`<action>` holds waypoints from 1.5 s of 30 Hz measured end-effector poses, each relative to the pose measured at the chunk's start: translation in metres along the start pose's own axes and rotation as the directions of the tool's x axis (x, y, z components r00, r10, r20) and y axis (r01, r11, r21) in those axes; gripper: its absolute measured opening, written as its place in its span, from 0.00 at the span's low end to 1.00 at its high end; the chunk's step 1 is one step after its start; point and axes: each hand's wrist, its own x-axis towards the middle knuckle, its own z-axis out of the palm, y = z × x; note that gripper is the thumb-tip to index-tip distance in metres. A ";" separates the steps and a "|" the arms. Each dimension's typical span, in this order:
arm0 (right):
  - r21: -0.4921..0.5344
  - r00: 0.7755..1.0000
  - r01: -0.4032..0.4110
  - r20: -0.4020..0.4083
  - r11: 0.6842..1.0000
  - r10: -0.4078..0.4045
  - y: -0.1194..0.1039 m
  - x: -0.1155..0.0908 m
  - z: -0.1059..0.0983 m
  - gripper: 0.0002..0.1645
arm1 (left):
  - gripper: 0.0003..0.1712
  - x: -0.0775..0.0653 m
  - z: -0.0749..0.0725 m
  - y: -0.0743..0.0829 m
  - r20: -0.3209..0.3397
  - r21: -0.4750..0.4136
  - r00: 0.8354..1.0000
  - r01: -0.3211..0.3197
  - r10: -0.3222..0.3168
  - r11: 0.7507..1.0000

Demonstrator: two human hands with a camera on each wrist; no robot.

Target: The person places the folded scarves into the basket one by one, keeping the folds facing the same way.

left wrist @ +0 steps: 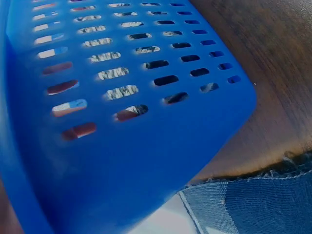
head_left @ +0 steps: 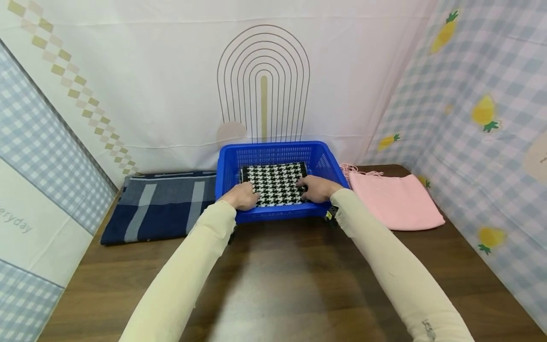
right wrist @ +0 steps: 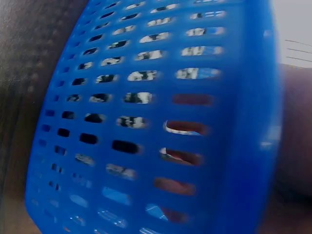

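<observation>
A folded black-and-white houndstooth scarf (head_left: 278,184) lies inside a blue plastic basket (head_left: 279,212). My left hand (head_left: 242,195) reaches over the near rim and grips the scarf's left edge with curled fingers. On the opposite side my right hand (head_left: 317,188) pinches the right edge, its thumb and fingers apart around the dark border. Both wrist views are mostly filled by the slotted basket wall (left wrist: 146,161), (right wrist: 229,161). Bits of scarf and fingers show through the slots, while much of each hand is hidden behind the plastic.
Left of the basket, a folded navy and grey striped scarf (head_left: 164,209) lies on the brown wooden table (head_left: 273,275). A folded pink scarf (head_left: 393,202) with fringe lies on the right. Patterned cloth walls (head_left: 171,85) stand behind and at both sides.
</observation>
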 end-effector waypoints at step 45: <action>0.249 0.604 -0.007 -0.771 0.969 0.203 0.108 -0.158 -0.006 0.30 | 0.24 -0.018 0.097 0.161 -0.373 -0.119 0.689 -0.700 0.621 0.704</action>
